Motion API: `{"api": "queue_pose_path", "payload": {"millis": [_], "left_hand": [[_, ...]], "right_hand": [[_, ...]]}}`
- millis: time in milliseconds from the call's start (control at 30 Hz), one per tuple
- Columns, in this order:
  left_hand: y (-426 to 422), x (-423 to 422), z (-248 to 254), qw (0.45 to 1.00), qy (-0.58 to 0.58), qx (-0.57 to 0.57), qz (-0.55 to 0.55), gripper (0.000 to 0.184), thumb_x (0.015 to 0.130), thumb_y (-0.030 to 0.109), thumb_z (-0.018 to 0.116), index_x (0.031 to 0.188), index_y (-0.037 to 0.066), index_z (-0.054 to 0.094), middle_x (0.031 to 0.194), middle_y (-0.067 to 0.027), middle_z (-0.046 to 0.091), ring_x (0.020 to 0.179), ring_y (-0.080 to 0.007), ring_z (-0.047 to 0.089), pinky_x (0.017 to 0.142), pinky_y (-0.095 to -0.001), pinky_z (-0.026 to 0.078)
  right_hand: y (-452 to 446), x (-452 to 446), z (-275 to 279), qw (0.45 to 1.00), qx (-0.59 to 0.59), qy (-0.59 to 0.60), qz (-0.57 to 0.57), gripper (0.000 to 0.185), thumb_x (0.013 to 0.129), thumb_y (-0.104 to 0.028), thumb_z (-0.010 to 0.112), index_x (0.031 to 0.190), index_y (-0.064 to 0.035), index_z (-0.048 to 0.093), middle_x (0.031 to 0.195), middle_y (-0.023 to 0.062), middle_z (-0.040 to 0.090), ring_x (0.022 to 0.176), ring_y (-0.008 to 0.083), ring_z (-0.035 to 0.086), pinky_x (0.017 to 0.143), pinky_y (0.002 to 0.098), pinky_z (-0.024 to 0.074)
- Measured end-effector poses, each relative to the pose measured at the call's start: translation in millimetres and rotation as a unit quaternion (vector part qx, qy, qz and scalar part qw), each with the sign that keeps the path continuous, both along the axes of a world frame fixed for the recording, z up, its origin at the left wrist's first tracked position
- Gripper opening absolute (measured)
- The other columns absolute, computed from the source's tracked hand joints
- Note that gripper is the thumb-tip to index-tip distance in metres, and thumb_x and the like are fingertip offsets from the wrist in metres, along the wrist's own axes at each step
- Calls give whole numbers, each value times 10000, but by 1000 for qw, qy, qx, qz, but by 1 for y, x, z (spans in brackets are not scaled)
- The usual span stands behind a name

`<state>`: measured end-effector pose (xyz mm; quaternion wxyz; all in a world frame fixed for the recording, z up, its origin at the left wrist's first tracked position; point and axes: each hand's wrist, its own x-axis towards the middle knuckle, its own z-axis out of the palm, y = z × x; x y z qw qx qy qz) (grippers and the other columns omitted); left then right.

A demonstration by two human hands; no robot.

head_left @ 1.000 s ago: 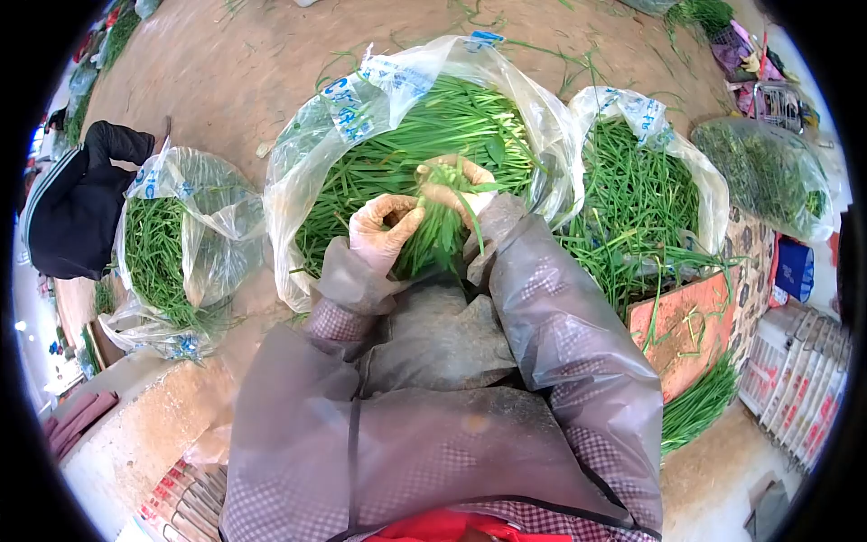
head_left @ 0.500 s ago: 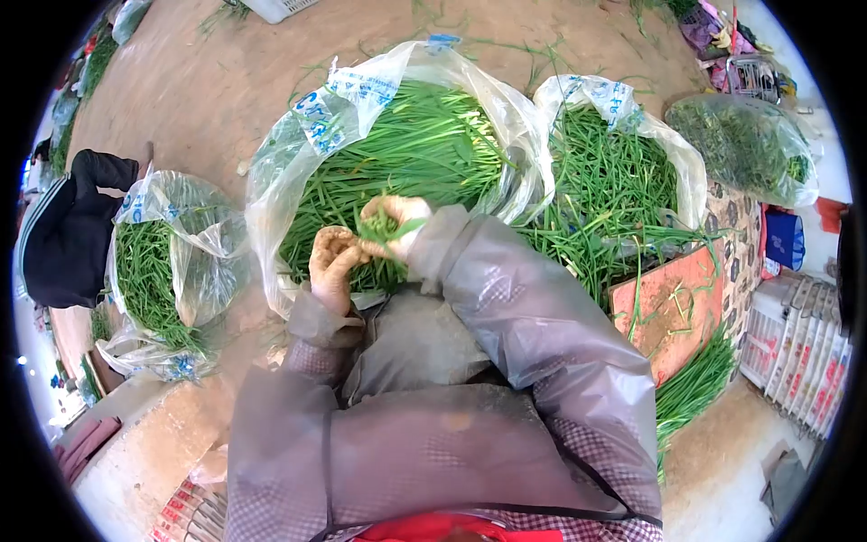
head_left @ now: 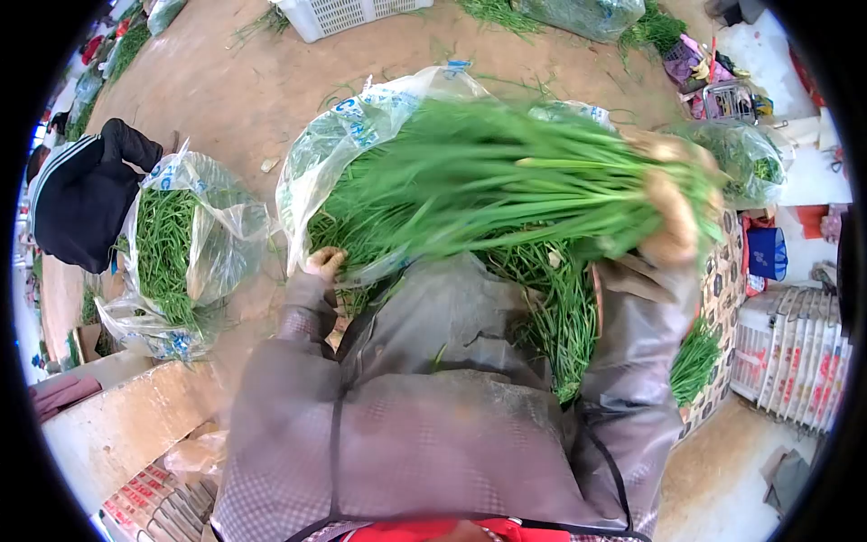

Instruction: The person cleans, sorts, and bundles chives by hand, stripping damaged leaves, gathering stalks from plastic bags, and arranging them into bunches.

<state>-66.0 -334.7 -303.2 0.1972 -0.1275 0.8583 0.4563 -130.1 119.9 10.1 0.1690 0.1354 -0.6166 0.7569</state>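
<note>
My right hand [head_left: 670, 217], blurred by motion, is wrapped round the stem end of a big bunch of long green stalks [head_left: 533, 176]. The bunch lies level, its leafy ends spreading left over an open clear plastic bag [head_left: 302, 181]. At that bag's lower left edge is my left hand [head_left: 326, 262], with curled fingers; what they hold, if anything, is too small to make out. More loose stalks [head_left: 564, 343] hang beside my lap on the right, below the bunch.
On the left, a person in dark clothes [head_left: 86, 199] bends beside another bag of greens [head_left: 163, 253]. A white crate [head_left: 348, 16] stands at the top. Further right are a filled bag [head_left: 745, 158], a blue bag [head_left: 768, 253] and a white slatted stack [head_left: 790, 357].
My right hand has moved far to the right and now holds a large bunch, which covers much of the bags. My left hand has separated from it and is lower. The white crate shows more fully.
</note>
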Motion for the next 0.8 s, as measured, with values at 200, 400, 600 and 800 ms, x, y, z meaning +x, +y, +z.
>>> {"api": "queue_pose_path", "payload": {"millis": [200, 400, 600, 800], "left_hand": [[19, -22, 51, 963, 147, 225, 38, 296, 932, 264, 533, 999, -3, 642, 917, -62, 665, 800, -114, 592, 741, -234, 458], [151, 30, 218, 744, -125, 599, -267, 548, 923, 474, 453, 988, -47, 611, 924, -202, 657, 772, -273, 660, 645, -366, 555], [258, 89, 243, 380, -404, 707, -438, 1109, 708, 722, 559, 1470, 62, 97, 1456, -279, 239, 1279, -458, 353, 1034, -514, 349], [219, 103, 166, 337, -518, 757, -214, 407, 883, 505, 468, 897, 128, 317, 872, -98, 310, 774, -237, 300, 651, -399, 273]], "right_hand": [[48, 121, -4, 985, 146, -88, 6, 285, 717, 7, 677, 984, 13, 578, 901, 116, 644, 824, 207, 629, 761, 355, 523], [41, 189, 35, 968, 182, -145, -93, 225, 732, -14, 690, 941, 7, 610, 922, 77, 651, 793, 150, 627, 718, 279, 515], [-17, 198, 71, 902, 363, 234, -4, 257, 688, -139, 698, 912, -42, 618, 898, 94, 641, 749, 214, 630, 644, 318, 514], [-100, 238, -41, 706, 607, 363, 44, 108, 679, -240, 480, 681, -146, 426, 721, 17, 398, 689, 191, 470, 610, 358, 407]]}}
